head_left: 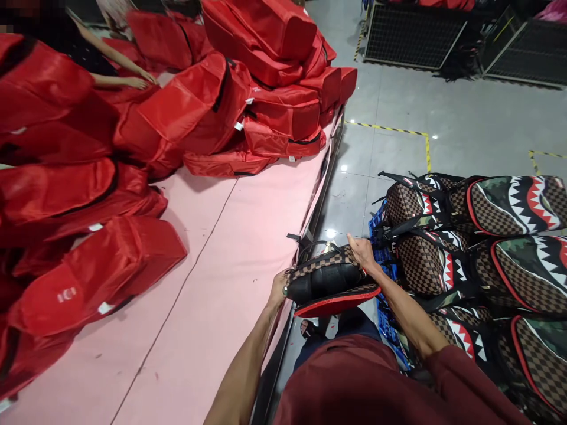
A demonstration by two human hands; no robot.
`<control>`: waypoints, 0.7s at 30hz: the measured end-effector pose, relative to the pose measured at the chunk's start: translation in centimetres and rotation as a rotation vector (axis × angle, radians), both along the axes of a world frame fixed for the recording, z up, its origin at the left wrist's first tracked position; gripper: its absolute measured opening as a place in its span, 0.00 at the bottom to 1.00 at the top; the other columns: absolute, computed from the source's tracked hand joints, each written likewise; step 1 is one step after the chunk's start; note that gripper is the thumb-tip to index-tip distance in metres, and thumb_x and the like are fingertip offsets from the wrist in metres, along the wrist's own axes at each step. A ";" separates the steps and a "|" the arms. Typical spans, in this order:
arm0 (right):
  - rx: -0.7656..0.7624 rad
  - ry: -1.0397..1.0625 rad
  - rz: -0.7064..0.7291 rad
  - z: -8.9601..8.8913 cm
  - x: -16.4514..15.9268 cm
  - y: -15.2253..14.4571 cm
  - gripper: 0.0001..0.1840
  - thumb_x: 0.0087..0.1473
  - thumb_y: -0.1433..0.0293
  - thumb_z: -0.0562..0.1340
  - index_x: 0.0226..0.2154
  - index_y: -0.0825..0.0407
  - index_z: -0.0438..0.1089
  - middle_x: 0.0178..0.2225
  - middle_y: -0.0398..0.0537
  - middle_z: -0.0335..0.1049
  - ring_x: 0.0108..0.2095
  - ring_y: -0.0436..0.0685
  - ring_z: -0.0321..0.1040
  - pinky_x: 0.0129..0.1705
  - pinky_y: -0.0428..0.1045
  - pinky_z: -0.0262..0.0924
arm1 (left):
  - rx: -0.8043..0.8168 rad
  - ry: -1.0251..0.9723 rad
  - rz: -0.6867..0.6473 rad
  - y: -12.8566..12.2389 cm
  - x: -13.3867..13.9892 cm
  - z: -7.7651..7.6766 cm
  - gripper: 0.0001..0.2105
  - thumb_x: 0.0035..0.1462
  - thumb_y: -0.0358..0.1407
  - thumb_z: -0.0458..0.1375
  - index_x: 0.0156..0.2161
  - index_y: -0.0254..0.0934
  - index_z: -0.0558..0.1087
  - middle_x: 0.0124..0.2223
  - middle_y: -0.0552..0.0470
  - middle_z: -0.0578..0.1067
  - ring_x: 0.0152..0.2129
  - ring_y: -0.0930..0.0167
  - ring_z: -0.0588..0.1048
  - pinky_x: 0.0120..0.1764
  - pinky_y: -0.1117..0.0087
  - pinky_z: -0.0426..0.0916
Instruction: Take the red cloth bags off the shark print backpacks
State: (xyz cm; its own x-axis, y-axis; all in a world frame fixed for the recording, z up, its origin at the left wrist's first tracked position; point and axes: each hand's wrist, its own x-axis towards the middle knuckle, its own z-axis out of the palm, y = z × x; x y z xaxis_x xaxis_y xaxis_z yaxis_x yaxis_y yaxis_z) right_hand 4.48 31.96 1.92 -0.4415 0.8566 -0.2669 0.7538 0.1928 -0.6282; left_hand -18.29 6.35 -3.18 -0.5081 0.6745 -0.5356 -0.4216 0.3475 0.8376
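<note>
A checkered brown backpack [325, 277] with black back padding and a red-edged flap is held in front of my body, beside the table's edge. My left hand [279, 287] grips its left end; the fingertips are partly hidden behind it. At the other end, my right hand [363, 254] is closed on the upper right side, thumb pointing up. Black straps stick out from the far side of the bag. To my right, several matching backpacks [522, 203] with camouflage and shark-teeth prints lie in stacked rows on a blue plastic pallet [381, 283].
Red bags [190, 112] are heaped over the far and left parts of the pink-covered table [212, 295]. Another person's hands [144, 79] reach among them at upper left. Wire-mesh bins [411, 35] stand at the back, and yellow-black tape [390, 128] marks the grey floor.
</note>
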 end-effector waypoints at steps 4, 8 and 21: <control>0.035 0.028 0.081 3.2 3.1 -1.0 0.31 0.73 0.49 0.58 0.23 0.48 0.72 0.27 0.50 0.74 0.33 0.59 0.68 0.40 0.51 0.58 | -0.008 -0.059 -0.016 -3.7 1.5 0.4 0.25 0.43 0.54 0.79 0.33 0.34 0.81 0.27 0.51 0.80 0.26 0.68 0.76 0.31 0.71 0.68; 0.255 0.237 0.011 8.7 7.4 -6.4 0.24 0.71 0.47 0.62 0.49 0.47 0.82 0.53 0.55 0.82 0.57 0.66 0.75 0.65 0.59 0.64 | 0.069 -0.231 -0.052 -7.4 4.8 1.2 0.26 0.53 0.53 0.77 0.48 0.34 0.86 0.45 0.41 0.88 0.44 0.58 0.85 0.44 0.63 0.80; -0.244 0.088 -0.870 3.5 18.4 -21.2 0.31 0.60 0.60 0.70 0.59 0.63 0.80 0.54 0.70 0.83 0.55 0.73 0.82 0.55 0.57 0.77 | 0.041 -0.386 -0.331 -13.5 12.0 0.4 0.37 0.49 0.72 0.71 0.46 0.39 0.87 0.58 0.35 0.86 0.66 0.45 0.76 0.67 0.43 0.69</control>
